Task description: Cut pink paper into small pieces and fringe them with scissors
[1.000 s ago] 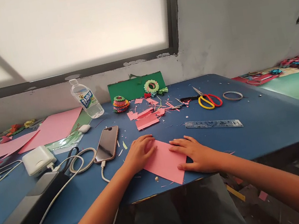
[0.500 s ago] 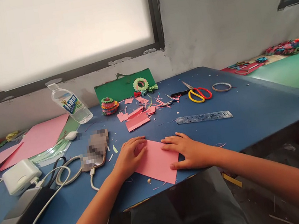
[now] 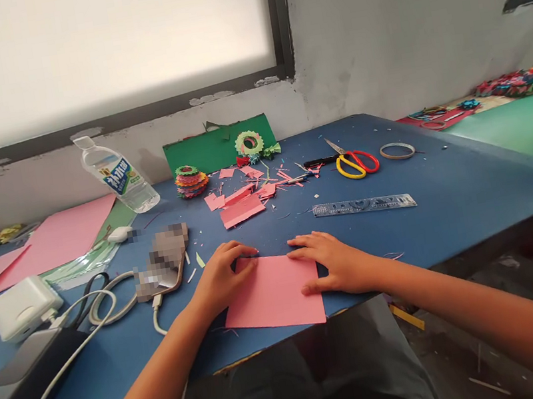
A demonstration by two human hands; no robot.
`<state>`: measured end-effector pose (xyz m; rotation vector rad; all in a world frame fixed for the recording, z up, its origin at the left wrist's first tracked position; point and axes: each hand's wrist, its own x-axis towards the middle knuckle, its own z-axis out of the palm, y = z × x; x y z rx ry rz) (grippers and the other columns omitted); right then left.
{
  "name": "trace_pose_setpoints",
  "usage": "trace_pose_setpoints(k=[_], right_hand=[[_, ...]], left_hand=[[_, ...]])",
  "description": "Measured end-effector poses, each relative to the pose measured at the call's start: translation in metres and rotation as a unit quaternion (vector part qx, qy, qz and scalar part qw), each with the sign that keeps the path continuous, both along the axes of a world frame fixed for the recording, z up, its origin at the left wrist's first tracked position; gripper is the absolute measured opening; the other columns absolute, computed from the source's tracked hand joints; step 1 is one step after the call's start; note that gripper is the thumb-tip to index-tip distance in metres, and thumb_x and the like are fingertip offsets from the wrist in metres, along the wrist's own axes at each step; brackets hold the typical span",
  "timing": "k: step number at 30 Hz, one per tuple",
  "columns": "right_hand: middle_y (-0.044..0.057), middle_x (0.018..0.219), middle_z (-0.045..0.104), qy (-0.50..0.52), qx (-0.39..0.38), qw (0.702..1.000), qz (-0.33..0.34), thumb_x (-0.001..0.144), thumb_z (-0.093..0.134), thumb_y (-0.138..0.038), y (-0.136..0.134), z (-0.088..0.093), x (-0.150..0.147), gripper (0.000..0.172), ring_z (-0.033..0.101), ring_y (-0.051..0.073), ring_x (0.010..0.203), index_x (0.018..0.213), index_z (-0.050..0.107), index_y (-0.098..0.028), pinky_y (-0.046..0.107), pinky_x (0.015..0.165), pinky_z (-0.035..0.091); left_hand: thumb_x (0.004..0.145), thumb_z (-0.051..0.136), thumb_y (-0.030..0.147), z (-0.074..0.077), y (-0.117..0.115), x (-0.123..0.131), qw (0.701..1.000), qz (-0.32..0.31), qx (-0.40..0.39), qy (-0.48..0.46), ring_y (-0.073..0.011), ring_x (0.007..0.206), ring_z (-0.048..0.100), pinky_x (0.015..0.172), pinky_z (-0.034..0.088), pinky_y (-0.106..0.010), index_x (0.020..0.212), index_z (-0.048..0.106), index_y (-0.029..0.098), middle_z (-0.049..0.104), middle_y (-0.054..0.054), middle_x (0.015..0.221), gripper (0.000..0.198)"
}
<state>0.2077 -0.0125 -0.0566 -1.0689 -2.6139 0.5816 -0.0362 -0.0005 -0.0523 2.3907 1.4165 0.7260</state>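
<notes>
A pink paper sheet (image 3: 275, 299) lies flat at the front edge of the blue table. My left hand (image 3: 222, 274) rests at its upper left corner, thumb on the paper and fingers stretched beyond the top edge. On the right side, my right hand (image 3: 334, 259) lies with fingers spread, thumb and fingertips touching the sheet. Both hands are open. Beyond them are a folded pink paper piece (image 3: 243, 211) and a clear plastic ruler (image 3: 364, 205). Scissors (image 3: 355, 164) with one red and one yellow handle lie farther back, partly open.
Left of my hands are a phone (image 3: 167, 259), a white charger (image 3: 25, 307), cables and a water bottle (image 3: 120, 179). Larger pink sheets (image 3: 58, 239) lie behind. Pink scraps, a stack of colored paper rings (image 3: 191, 181), green card (image 3: 203, 152) and a tape roll (image 3: 397, 150) stand farther back.
The pink sheet has turned so that its near edge now runs nearly parallel to the table's edge. Both hands stay close to where they were. The view has shifted slightly.
</notes>
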Motion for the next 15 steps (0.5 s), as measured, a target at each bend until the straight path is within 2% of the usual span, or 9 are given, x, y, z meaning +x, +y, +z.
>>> trace_pose_setpoints(k=[4,8,11,15], right_hand=[[0.010,0.134,0.038,0.020,0.002,1.000,-0.019,0.079,0.050,-0.046,0.004,-0.002,0.000,0.051,0.030,0.022,0.124,0.121,0.049,-0.017,0.042,0.103,0.021],[0.009,0.133,0.039,0.021,-0.010,1.000,-0.022,0.081,0.048,-0.044,0.004,-0.002,0.001,0.047,0.030,0.023,0.124,0.119,0.051,-0.018,0.043,0.103,0.022],[0.009,0.133,0.039,0.025,-0.010,0.999,-0.024,0.081,0.048,-0.044,0.003,-0.002,0.000,0.046,0.030,0.023,0.124,0.119,0.051,-0.019,0.043,0.103,0.021],[0.008,0.133,0.040,0.027,-0.008,0.999,-0.027,0.081,0.048,-0.044,0.002,-0.002,0.000,0.045,0.031,0.023,0.124,0.119,0.051,-0.020,0.043,0.103,0.022]], left_hand=[[0.076,0.051,0.026,0.017,-0.004,-0.018,0.991,-0.034,-0.129,0.009,-0.0194,0.098,0.052,0.087,0.040,-0.032,0.099,0.060,0.022,0.059,-0.004,0.104,0.025],[0.072,0.056,0.024,0.040,-0.011,-0.042,0.954,-0.124,-0.269,0.048,-0.0202,0.115,0.042,0.096,0.034,-0.031,0.117,0.049,0.027,0.048,0.000,0.125,0.045],[0.073,0.054,0.020,0.046,-0.013,-0.048,0.941,-0.150,-0.298,0.061,-0.0204,0.119,0.037,0.099,0.030,-0.031,0.120,0.046,0.028,0.043,0.000,0.130,0.049],[0.073,0.056,0.026,0.041,-0.012,-0.041,0.954,-0.099,-0.281,0.027,-0.0202,0.109,0.045,0.095,0.033,-0.032,0.111,0.054,0.025,0.052,-0.001,0.120,0.039]])
